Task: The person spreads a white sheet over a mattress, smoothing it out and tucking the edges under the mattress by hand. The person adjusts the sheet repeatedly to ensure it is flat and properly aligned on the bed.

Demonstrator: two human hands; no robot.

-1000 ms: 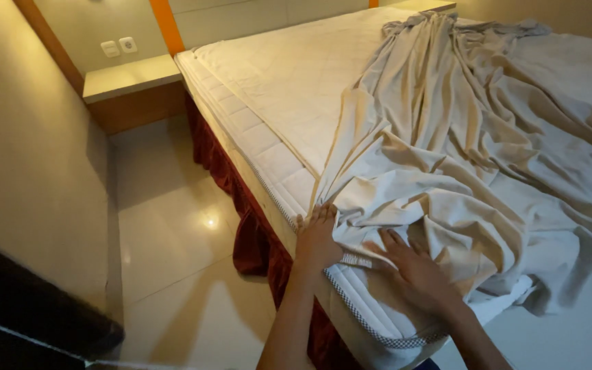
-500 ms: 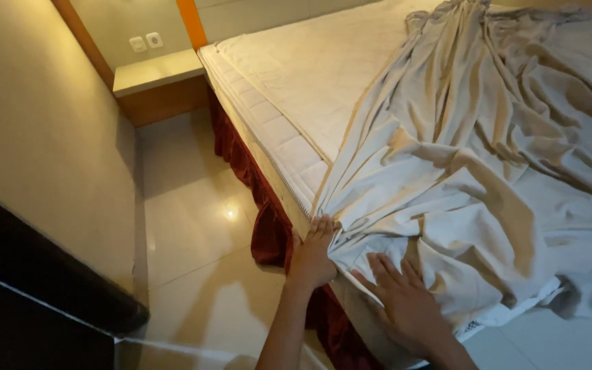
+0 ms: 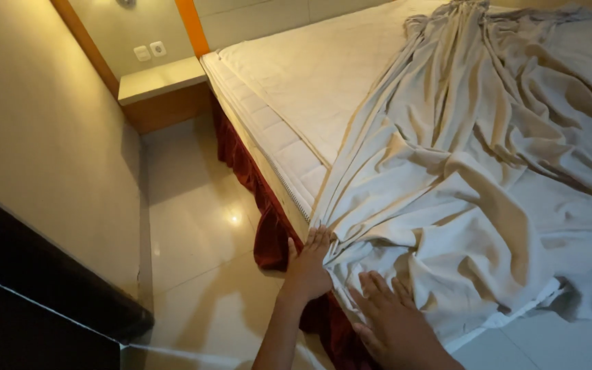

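A cream sheet point(image 3: 474, 178) lies bunched on the bed point(image 3: 310, 75). Its long folds run from the near corner, by the hands, up and away toward the far right side. The left hand point(image 3: 307, 264) rests at the mattress corner, fingers point(image 3: 320, 240) close together and pressed on the sheet's edge. The right hand point(image 3: 395, 322) lies flat on the sheet just beside it, fingers spread. A red skirt point(image 3: 251, 185) hangs under the mattress. A small nightstand point(image 3: 162, 92) sits by the wall, above the shiny floor point(image 3: 200, 233).

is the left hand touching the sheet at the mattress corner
Touching: in the head view, the left hand has its fingers pressed on the sheet edge at the mattress corner.
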